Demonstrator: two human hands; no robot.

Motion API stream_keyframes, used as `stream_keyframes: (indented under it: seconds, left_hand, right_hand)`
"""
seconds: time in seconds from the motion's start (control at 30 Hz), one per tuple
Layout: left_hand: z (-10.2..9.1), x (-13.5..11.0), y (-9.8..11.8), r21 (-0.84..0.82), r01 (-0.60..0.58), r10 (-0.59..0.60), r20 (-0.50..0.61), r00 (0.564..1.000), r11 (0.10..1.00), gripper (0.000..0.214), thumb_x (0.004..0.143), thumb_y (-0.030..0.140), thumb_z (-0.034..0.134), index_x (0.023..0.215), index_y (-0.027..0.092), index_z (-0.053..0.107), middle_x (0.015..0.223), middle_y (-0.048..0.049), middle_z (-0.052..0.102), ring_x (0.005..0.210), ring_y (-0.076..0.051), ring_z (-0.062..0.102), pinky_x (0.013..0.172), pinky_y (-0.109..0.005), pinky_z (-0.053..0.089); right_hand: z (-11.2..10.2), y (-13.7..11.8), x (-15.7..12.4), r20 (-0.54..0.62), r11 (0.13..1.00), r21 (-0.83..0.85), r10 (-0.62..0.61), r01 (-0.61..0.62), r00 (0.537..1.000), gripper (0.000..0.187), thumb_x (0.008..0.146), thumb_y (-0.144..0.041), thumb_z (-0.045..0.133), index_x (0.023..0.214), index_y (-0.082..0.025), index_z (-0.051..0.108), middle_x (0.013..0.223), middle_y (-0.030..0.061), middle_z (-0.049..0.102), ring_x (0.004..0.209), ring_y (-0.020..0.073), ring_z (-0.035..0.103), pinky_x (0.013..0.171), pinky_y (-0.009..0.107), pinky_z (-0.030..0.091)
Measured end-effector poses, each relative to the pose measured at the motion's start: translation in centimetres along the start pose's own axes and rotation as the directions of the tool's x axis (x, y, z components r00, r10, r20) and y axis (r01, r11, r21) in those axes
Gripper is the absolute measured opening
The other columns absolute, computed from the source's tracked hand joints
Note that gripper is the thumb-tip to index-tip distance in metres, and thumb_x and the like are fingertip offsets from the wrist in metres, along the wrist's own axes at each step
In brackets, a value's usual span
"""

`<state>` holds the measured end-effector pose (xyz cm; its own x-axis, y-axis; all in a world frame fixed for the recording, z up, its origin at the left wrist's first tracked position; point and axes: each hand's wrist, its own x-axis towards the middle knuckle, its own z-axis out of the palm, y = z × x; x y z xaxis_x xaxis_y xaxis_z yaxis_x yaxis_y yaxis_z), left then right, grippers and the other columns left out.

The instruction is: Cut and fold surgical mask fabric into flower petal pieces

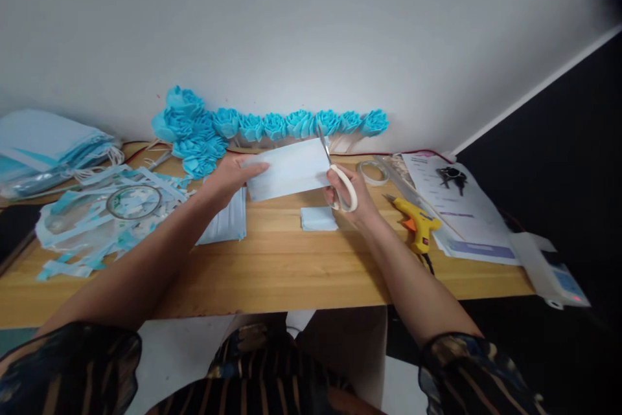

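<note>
My left hand (236,177) pinches the left end of a pale blue rectangular sheet (291,168), which looks like face mask fabric and is held up above the table. In my right hand (352,198) is a pair of scissors with white handles (346,187). Their blades stand upright at the sheet's right edge; whether they are touching it I cannot tell. Below my left hand lies a stack of pale blue pleated sheets (228,219). A small folded pale blue piece (318,219) rests on the wood beneath the scissors.
Blue fabric flowers (286,123) line the wall, with more heaped at left (184,120). Mask scraps (97,214), a tape roll (133,201) and bagged masks (48,143) lie left. A yellow glue gun (418,224), another tape roll (373,173), papers (447,201) and keys (451,177) lie right.
</note>
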<state>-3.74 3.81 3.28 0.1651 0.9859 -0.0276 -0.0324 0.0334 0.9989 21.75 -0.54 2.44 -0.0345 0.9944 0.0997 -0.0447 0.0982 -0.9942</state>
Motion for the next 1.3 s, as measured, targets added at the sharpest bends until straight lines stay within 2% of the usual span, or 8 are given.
stream_keyframes:
  seconds: [0.33, 0.53, 0.7, 0.83, 0.9, 1.0, 1.1, 1.3]
  left_hand:
    - [0.0, 0.5, -0.6, -0.139, 0.001, -0.014, -0.092, 0.996, 0.99, 0.051, 0.058, 0.052, 0.088, 0.086, 0.012, 0.072, 0.075, -0.0083, 0.074, 0.074, -0.023, 0.071, 0.068, -0.033, 0.056]
    - [0.3, 0.6, -0.6, -0.222, -0.029, 0.016, -0.058, 0.998, 0.975, 0.038, 0.072, 0.048, 0.08, 0.088, 0.015, 0.071, 0.075, -0.0073, 0.075, 0.082, -0.026, 0.074, 0.069, -0.033, 0.059]
    - [1.1, -0.6, -0.2, -0.26, -0.01, 0.052, 0.158, 0.986, 0.966, 0.054, 0.078, 0.059, 0.073, 0.107, 0.015, 0.07, 0.088, -0.013, 0.077, 0.088, -0.03, 0.075, 0.062, -0.032, 0.057]
    - [1.8, -2.0, 0.5, -0.2, -0.011, 0.1, 0.442, 0.892, 0.98, 0.06, 0.07, 0.055, 0.083, 0.11, 0.013, 0.071, 0.103, -0.0195, 0.076, 0.092, -0.032, 0.074, 0.065, -0.032, 0.055]
    - [2.5, -2.3, 0.9, -0.142, -0.033, 0.099, 0.485, 0.869, 0.989, 0.055, 0.07, 0.049, 0.085, 0.11, 0.012, 0.073, 0.108, -0.0208, 0.076, 0.095, -0.031, 0.073, 0.071, -0.034, 0.056]
    - [4.0, -2.3, 0.8, -0.118, -0.048, 0.092, 0.404, 0.91, 0.992, 0.049, 0.071, 0.04, 0.085, 0.111, 0.013, 0.073, 0.107, -0.019, 0.076, 0.1, -0.029, 0.071, 0.079, -0.033, 0.056]
    - [6.1, -2.0, 0.1, -0.258, -0.016, 0.094, 0.294, 0.951, 0.966, 0.045, 0.073, 0.04, 0.084, 0.109, 0.014, 0.073, 0.108, -0.0167, 0.075, 0.108, -0.029, 0.069, 0.082, -0.033, 0.055]
    - [9.4, -1.9, -0.2, -0.667, 0.094, -0.018, 0.12, 0.993, 0.739, 0.038, 0.078, 0.043, 0.081, 0.107, 0.02, 0.07, 0.112, -0.007, 0.075, 0.105, -0.022, 0.069, 0.088, -0.033, 0.055]
  right_hand:
    - [0.3, 0.0, -0.1, -0.061, 0.999, 0.04, -0.007, 0.009, 0.998, 0.059, 0.064, -0.073, 0.08, 0.071, -0.021, 0.052, 0.05, -0.0072, 0.047, 0.041, 0.0062, 0.041, 0.038, 0.02, 0.029]
    - [0.7, 0.1, -0.1, -0.076, 0.998, 0.06, -0.014, 0.018, 0.997, 0.06, 0.063, -0.074, 0.08, 0.071, -0.021, 0.052, 0.05, -0.0071, 0.049, 0.04, 0.0059, 0.042, 0.038, 0.02, 0.03]
    - [1.0, 0.1, -0.2, -0.109, 0.987, 0.161, 0.001, 0.016, 0.994, 0.061, 0.062, -0.074, 0.08, 0.074, -0.021, 0.051, 0.051, -0.0077, 0.049, 0.043, 0.0059, 0.044, 0.04, 0.019, 0.032]
    - [1.1, 0.2, -0.2, -0.111, 0.965, 0.263, 0.036, -0.005, 0.993, 0.062, 0.064, -0.075, 0.079, 0.077, -0.022, 0.05, 0.056, -0.0067, 0.052, 0.045, 0.006, 0.045, 0.04, 0.018, 0.034]
    - [1.1, 0.2, -0.2, -0.109, 0.96, 0.279, 0.037, -0.005, 0.993, 0.061, 0.066, -0.075, 0.077, 0.078, -0.022, 0.05, 0.055, -0.0071, 0.051, 0.045, 0.0066, 0.046, 0.04, 0.019, 0.035]
    - [1.3, 0.0, -0.3, -0.124, 0.962, 0.272, 0.02, 0.014, 0.992, 0.061, 0.064, -0.076, 0.078, 0.076, -0.022, 0.051, 0.054, -0.0072, 0.051, 0.044, 0.0067, 0.046, 0.039, 0.018, 0.036]
    - [1.7, -0.4, -0.6, -0.118, 0.969, 0.241, -0.019, 0.047, 0.993, 0.059, 0.063, -0.073, 0.08, 0.076, -0.021, 0.055, 0.059, -0.0058, 0.055, 0.044, 0.0063, 0.048, 0.038, 0.019, 0.038]
    - [2.1, 0.0, -0.6, -0.051, 0.988, 0.135, -0.068, 0.075, 0.996, 0.05, 0.067, -0.058, 0.083, 0.097, -0.02, 0.069, 0.056, -0.0079, 0.054, 0.043, 0.0071, 0.046, 0.04, 0.02, 0.041]
